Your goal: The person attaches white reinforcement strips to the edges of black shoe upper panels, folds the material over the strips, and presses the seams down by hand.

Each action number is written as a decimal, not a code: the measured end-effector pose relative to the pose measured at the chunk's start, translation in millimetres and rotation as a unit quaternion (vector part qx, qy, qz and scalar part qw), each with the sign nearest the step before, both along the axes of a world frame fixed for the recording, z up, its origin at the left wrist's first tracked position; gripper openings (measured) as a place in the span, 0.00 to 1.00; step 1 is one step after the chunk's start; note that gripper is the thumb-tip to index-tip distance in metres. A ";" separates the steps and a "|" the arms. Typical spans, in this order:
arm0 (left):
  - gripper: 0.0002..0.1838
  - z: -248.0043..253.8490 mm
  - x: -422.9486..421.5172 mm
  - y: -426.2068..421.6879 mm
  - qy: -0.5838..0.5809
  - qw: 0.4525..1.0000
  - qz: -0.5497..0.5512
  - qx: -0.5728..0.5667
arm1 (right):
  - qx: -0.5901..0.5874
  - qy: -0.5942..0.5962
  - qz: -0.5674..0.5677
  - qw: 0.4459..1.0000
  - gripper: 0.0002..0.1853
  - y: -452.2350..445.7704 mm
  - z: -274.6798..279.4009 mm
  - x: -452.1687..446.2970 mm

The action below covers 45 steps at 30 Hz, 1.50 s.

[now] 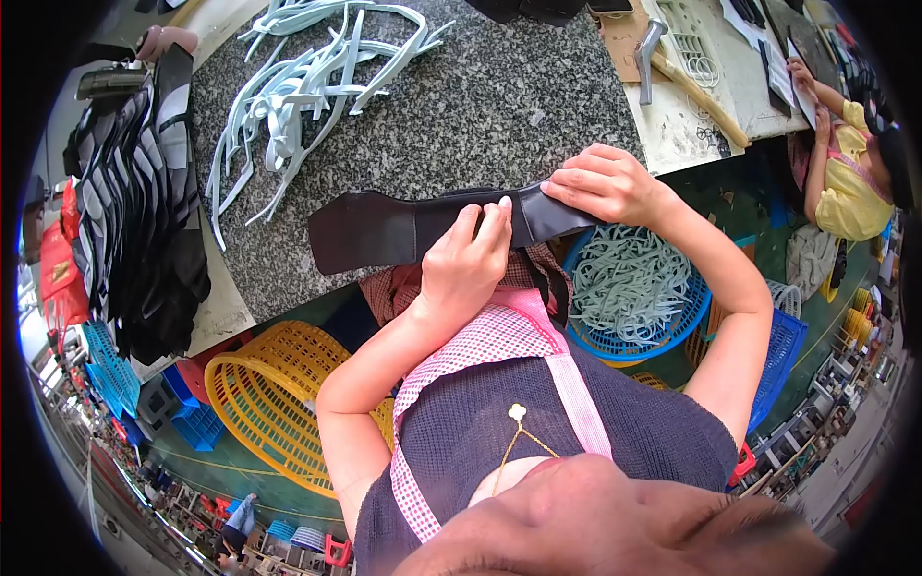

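A long black leather-like piece (pixel 370 230) with stitched seams and a fabric middle section lies along the front edge of the granite slab (pixel 538 96). My left hand (pixel 466 254) is closed on its middle, fingers bent over the upper face and thumb side out of sight. Near the right end, my right hand (pixel 610 187) grips the same piece, thumb pressed on the shiny part. Behind the hands, a loose pile of pale blue strips (pixel 288 106) lies on the slab.
Stacked black pieces (pixel 134 211) stand at the left. A hammer (pixel 653 58) lies at the back right. Below the slab edge are a blue basket (pixel 663 341) of pale strips and a yellow basket (pixel 259 422). A person in yellow (pixel 850 187) works at the far right.
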<state>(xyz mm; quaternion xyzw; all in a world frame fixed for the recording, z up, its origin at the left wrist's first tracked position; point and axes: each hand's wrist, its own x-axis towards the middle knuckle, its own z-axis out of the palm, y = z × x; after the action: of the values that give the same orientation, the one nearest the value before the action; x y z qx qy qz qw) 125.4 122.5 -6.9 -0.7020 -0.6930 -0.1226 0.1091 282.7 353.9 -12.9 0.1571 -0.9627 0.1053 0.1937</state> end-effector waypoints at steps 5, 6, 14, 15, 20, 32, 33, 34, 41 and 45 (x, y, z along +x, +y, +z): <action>0.23 1.0 -5.6 -2.0 0.026 0.998 -0.035 -0.048 | 0.044 -0.002 0.025 0.999 0.15 1.4 2.8 -1.9; 0.25 1.0 -6.2 -1.7 0.010 0.998 -0.027 -0.057 | 0.048 -0.013 0.021 0.999 0.16 2.0 4.8 -1.1; 0.40 15.1 1.9 18.1 -0.066 0.989 0.004 -0.132 | 0.013 -0.087 -0.055 0.995 0.23 17.1 9.5 20.4; 0.40 15.3 4.3 19.9 -0.075 0.985 0.003 -0.152 | 0.012 -0.071 -0.056 0.996 0.27 19.5 9.2 19.8; 0.37 4.0 21.7 31.0 -0.127 0.986 -0.028 -0.103 | -0.056 -0.081 -0.051 0.994 0.27 19.7 5.2 20.7; 0.31 12.2 17.1 35.2 -0.243 0.963 -0.060 -0.103 | -0.038 0.062 -0.033 0.997 0.07 19.0 -20.8 13.7; 0.36 10.7 19.0 35.5 -0.276 0.954 -0.055 -0.108 | -0.043 0.062 -0.026 0.997 0.08 22.0 -20.4 15.4; 0.36 10.4 21.3 37.0 -0.293 0.949 -0.050 -0.105 | -0.049 0.060 -0.017 0.997 0.08 24.0 -20.0 16.4; 0.09 7.5 45.5 53.0 -0.312 0.950 0.000 -0.031 | -0.068 0.095 0.011 0.993 0.09 14.6 -14.0 20.1; 0.06 6.5 49.1 52.8 -0.294 0.955 0.012 -0.025 | -0.089 0.059 -0.046 0.993 0.10 9.2 -13.9 21.1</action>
<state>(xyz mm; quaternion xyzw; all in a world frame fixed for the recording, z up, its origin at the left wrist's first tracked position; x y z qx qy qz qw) 174.5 175.3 -0.4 -0.6291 -0.7055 -0.3052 -0.1157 303.9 363.1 -26.7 0.1003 -0.9428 0.1718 0.2676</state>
